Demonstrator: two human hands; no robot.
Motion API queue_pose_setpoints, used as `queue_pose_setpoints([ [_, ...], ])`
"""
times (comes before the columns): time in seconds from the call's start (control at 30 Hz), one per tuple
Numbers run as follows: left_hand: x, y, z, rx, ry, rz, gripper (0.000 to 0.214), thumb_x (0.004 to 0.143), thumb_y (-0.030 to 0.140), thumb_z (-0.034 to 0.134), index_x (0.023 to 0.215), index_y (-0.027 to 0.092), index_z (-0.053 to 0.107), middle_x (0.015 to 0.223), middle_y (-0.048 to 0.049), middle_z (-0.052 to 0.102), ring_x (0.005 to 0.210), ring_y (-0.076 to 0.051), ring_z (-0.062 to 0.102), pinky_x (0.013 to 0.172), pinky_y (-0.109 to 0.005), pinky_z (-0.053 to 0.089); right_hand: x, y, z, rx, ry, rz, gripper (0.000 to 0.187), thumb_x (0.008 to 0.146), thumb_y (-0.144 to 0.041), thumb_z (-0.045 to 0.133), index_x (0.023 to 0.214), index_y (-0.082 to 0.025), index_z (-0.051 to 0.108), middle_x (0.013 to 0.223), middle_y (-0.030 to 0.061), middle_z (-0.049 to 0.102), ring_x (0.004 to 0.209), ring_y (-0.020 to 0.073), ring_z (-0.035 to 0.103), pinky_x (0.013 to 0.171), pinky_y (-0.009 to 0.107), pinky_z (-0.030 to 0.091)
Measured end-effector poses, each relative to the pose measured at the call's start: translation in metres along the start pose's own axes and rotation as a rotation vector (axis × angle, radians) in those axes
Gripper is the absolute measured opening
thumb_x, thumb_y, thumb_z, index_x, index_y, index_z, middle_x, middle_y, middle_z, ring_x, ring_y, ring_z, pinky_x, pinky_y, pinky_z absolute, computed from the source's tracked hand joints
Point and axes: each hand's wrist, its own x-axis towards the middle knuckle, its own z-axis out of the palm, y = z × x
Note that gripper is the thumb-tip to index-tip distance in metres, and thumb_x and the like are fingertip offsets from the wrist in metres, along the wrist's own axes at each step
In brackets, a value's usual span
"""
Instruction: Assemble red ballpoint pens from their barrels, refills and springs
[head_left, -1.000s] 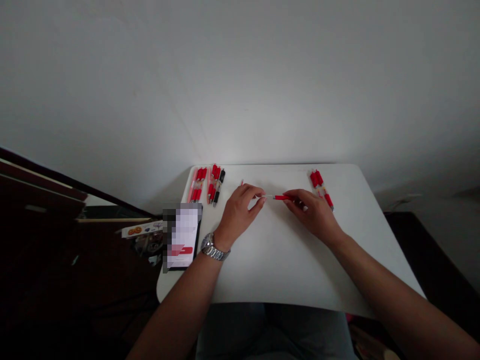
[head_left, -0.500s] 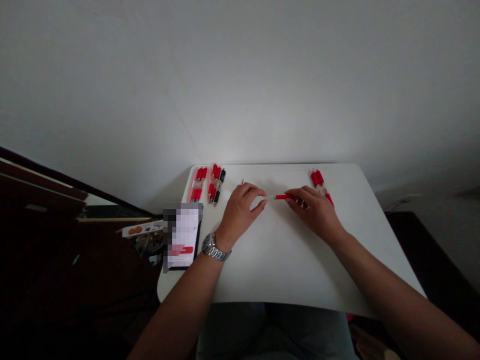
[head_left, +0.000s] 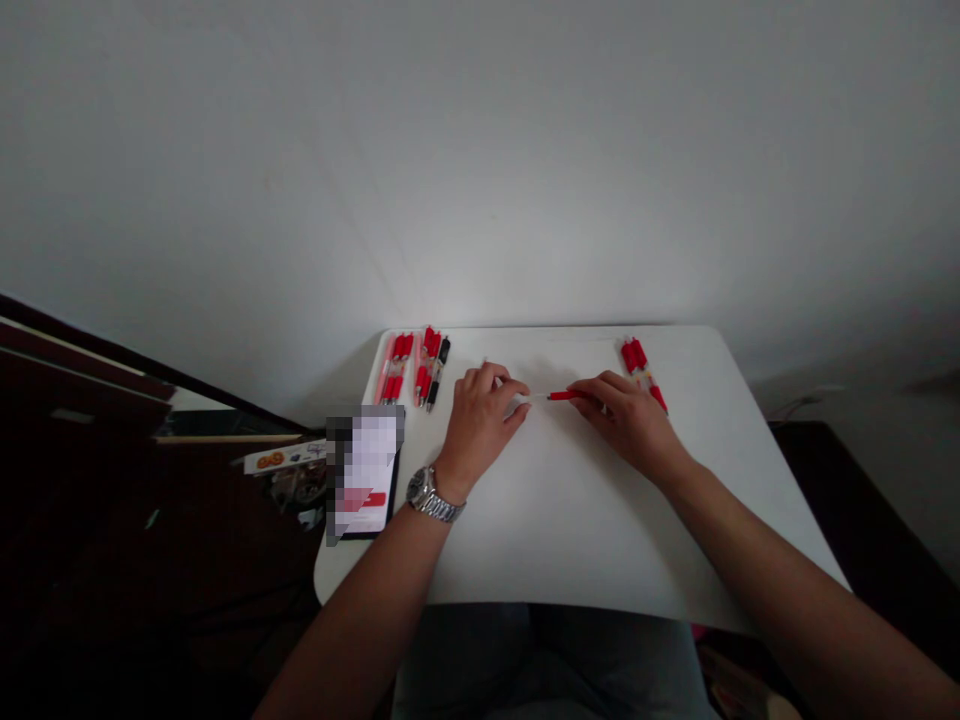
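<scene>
My right hand [head_left: 626,412] is closed in a pinch on a red pen part [head_left: 559,396], which points left over the white table [head_left: 570,520]. Facing it, my left hand [head_left: 484,410], with a metal watch [head_left: 433,496] at the wrist, pinches a thin whitish pen piece [head_left: 538,395] between thumb and forefinger. This piece runs toward the tip of the red part; whether the two touch I cannot tell. A small pale tip [head_left: 485,360] shows just beyond my left knuckles, the rest of it hidden.
Several red pens [head_left: 397,365] lie at the back left, beside more red pens [head_left: 427,365] and a black pen [head_left: 439,375]. Two red pens [head_left: 637,365] lie at the back right. A phone [head_left: 367,480] rests on the left edge. Behind the table rises a wall [head_left: 525,180].
My left hand has shifted very slightly left and its fingers have turned a little. My right hand and the red pen part are nearly where they were.
</scene>
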Motion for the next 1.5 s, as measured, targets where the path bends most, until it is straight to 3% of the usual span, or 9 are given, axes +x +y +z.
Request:
queue_pose_setpoints([
  [0.4,-0.0019,0.002,-0.0018,0.059,-0.004,-0.044,0.018,0.09,0.028,0.075,0.108,0.028,0.073,0.119,-0.0057,0.058,0.111,-0.027,0.053,0.094,-0.043,0.044,0.0011,-0.0037,-0.0022,-0.071,-0.033,-0.008,0.03,0.105,-0.04,0.051,0.109,-0.02,0.073,0.092,0.0078,0.068,0.07,0.0175,0.063,0.062,0.03,0.046],
  [1.17,-0.0007,0.0039,0.0004,0.04,-0.038,-0.035,0.01,0.094,0.029,0.07,0.102,0.03,0.075,0.117,-0.0051,0.06,0.113,-0.027,0.052,0.093,-0.044,0.043,0.0018,-0.0036,-0.0051,-0.156,0.017,-0.119,0.024,0.104,-0.033,0.052,0.116,-0.023,0.071,0.096,0.0081,0.07,0.081,0.0224,0.069,0.069,0.035,0.052],
  [1.5,-0.0011,0.0039,0.0014,0.048,-0.044,-0.026,0.012,0.093,0.029,0.07,0.104,0.03,0.075,0.118,-0.0062,0.059,0.114,-0.028,0.052,0.095,-0.045,0.043,0.0016,-0.0071,-0.0082,-0.214,-0.015,-0.082,0.027,0.105,-0.032,0.05,0.12,-0.022,0.07,0.097,0.0089,0.075,0.081,0.0234,0.071,0.067,0.034,0.051],
])
